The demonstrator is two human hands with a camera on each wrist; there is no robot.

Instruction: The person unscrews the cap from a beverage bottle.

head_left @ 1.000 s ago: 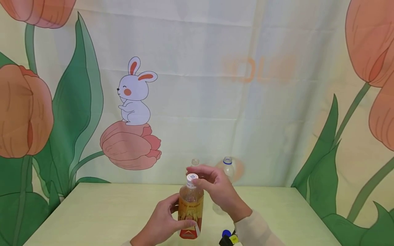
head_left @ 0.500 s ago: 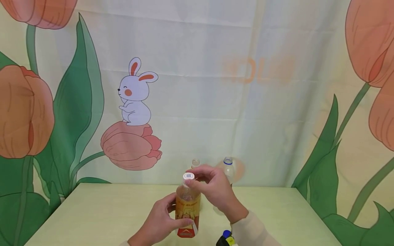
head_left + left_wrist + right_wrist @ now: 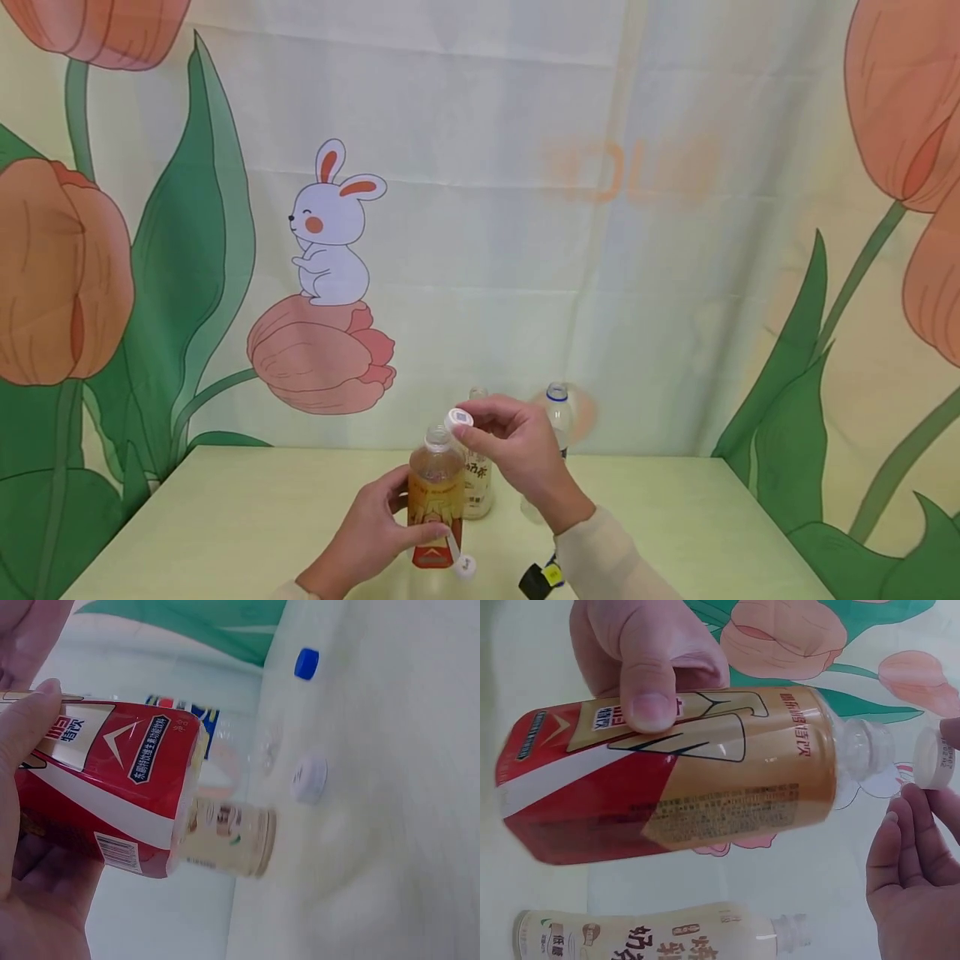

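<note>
My left hand (image 3: pixel 367 529) grips a red-and-gold drink bottle (image 3: pixel 435 500) round its label, its thumb across the front. The bottle is held above the table, its mouth uncovered. My right hand (image 3: pixel 528 454) pinches a white bottle cap (image 3: pixel 459 419) between thumb and fingers. In the right wrist view the cap (image 3: pixel 934 759) is apart from the bottle neck (image 3: pixel 874 744), with a small gap between. Behind the held bottle stands a cream-labelled milk tea bottle (image 3: pixel 477 487), partly hidden in the head view.
A clear bottle with a blue neck ring (image 3: pixel 557 410) stands at the back, partly behind my right hand. On the table lie a white cap (image 3: pixel 465 567), a black cap (image 3: pixel 534 582) and a blue cap (image 3: pixel 306 664). A printed curtain (image 3: pixel 480 208) hangs behind the table.
The white cap has come off the bottle neck in my right hand. My left hand has moved the bottle left and slightly up, showing more of the milk tea bottle and a cap on the table.
</note>
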